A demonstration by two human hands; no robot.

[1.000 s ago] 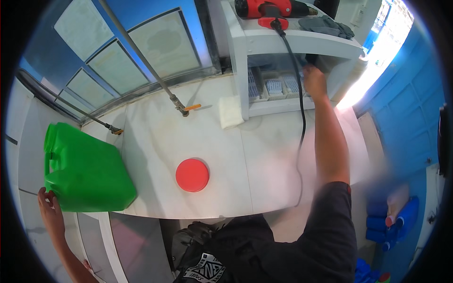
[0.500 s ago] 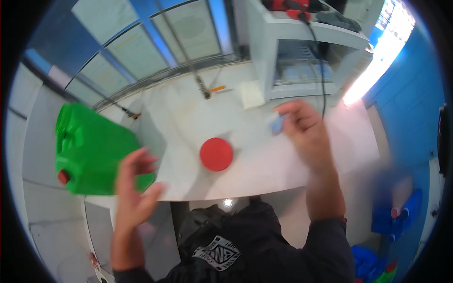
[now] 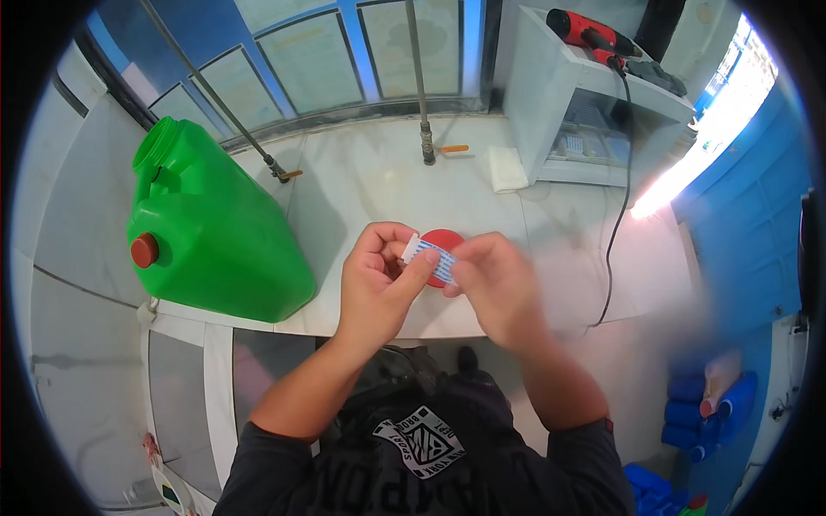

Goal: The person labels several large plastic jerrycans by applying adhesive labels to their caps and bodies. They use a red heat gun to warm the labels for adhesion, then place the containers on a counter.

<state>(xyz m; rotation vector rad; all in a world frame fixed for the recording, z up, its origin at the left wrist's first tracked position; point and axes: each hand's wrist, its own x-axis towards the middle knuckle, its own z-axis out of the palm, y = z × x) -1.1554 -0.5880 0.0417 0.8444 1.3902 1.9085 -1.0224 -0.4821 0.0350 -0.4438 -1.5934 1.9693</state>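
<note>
My left hand (image 3: 379, 279) and my right hand (image 3: 499, 288) meet over the middle of the white counter. Between their fingertips is a small white packet (image 3: 436, 259) with blue print. The left thumb presses on its face, and the right fingers pinch its right end. Behind the packet, a round red lid (image 3: 446, 236) lies on the counter, partly covered by my hands. To the left stands a large green jerrycan (image 3: 224, 241) with a red cap (image 3: 144, 250) on its side and an uncapped mouth at the top.
Two metal pipes with orange-handled valves (image 3: 451, 149) come down at the counter's back. A folded white cloth (image 3: 508, 170) lies by a white cabinet (image 3: 538, 99). On the cabinet is a red and black heat gun (image 3: 592, 33), its black cord (image 3: 618, 232) trailing across the counter's right side.
My right hand has carried the packet leftward to the middle. My left hand has moved from beside the jerrycan to grip the packet too. The head view has shifted.
</note>
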